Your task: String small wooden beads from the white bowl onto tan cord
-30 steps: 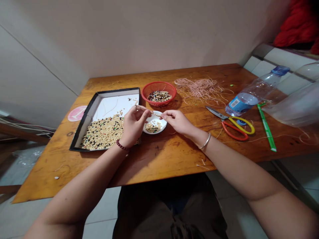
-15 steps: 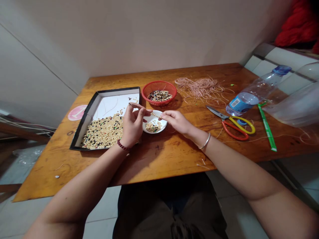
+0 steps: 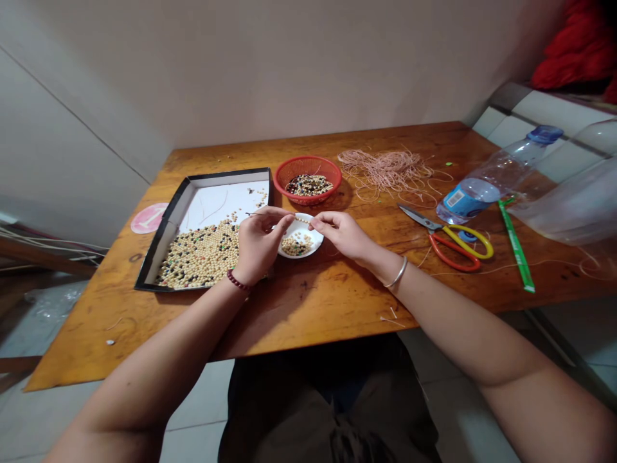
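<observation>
- The fingers of the right hand are pinched together on one short row of beads, which stretches between the two hands, over the white dish.
- The fingers of the left hand are closed near its other end; one thin dark piece sticks out behind.
- The step in hand seems to be guiding this row with both hands; the next move calls for a steady pinch.
- Around: one dish, one red basket, one tray, all with beads too many for counting.
- Farther on the bench: one string heap, one pair of scissors, one bottle.
</observation>
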`<action>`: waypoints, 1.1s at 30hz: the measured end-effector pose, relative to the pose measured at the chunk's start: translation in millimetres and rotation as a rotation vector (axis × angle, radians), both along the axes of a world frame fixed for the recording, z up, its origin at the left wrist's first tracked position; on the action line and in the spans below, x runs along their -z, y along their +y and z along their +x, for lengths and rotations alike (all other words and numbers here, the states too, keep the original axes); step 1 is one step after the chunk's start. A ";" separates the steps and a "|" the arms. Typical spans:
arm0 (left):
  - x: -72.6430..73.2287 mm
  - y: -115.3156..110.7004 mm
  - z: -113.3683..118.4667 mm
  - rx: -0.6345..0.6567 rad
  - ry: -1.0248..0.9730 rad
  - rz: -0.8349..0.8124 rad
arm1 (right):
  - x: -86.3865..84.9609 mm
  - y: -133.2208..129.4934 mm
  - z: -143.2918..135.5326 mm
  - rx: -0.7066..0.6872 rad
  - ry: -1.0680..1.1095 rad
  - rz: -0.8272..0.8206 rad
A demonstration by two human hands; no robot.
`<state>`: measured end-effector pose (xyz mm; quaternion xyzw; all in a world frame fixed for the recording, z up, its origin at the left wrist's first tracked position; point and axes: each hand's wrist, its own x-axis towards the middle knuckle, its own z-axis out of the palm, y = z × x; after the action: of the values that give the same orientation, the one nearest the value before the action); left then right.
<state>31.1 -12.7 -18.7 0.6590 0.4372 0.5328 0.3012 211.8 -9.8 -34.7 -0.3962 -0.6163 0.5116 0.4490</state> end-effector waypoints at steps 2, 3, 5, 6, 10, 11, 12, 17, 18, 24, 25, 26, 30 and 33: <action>0.2 -0.5 0.2 -0.005 -0.021 0.010 | 0.9 0.3 -0.7 -0.005 0.000 -0.004; 0.6 -0.7 0.3 0.000 -0.032 0.011 | 1.5 0.5 -1.0 -0.008 0.000 -0.006; 2.2 -0.8 0.3 0.019 -0.056 0.008 | 2.7 1.2 -1.7 -0.014 -0.001 -0.005; 3.3 -0.8 0.2 0.031 -0.068 0.008 | 3.3 1.5 -2.0 -0.016 -0.002 -0.001; 8.2 0.1 -0.4 0.063 -0.081 0.016 | 4.0 1.9 -2.4 -0.016 -0.023 0.030; 8.9 0.3 -0.4 0.066 -0.074 0.014 | 4.1 1.9 -2.3 -0.015 -0.028 0.037; 9.2 0.5 -0.4 0.066 -0.069 0.011 | 4.1 1.8 -2.2 -0.015 -0.032 0.043; 6.4 0.6 0.2 0.008 -0.051 0.008 | 5.4 2.5 -1.0 -0.015 -0.043 0.057; 5.7 0.4 0.2 -0.009 -0.049 0.015 | 5.7 2.8 -0.8 -0.014 -0.047 0.059; 5.7 -0.8 0.5 0.019 -0.114 0.042 | 6.7 3.4 -1.0 0.002 -0.067 0.060; 6.0 -0.8 0.5 0.029 -0.118 0.040 | 6.7 3.2 -1.1 0.002 -0.068 0.060; 6.4 -0.7 0.5 0.033 -0.119 0.033 | 6.5 2.9 -1.3 0.001 -0.069 0.060; 6.9 0.2 1.0 0.025 -0.122 -0.030 | 5.5 2.1 -1.4 -0.002 -0.069 0.057; 5.8 0.3 1.5 0.021 -0.129 -0.056 | 5.0 2.5 -0.8 0.000 -0.068 0.049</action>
<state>32.6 -12.3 -24.5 0.6191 0.4244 0.5587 0.3527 211.0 -7.3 -39.7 -0.4024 -0.6435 0.4825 0.4372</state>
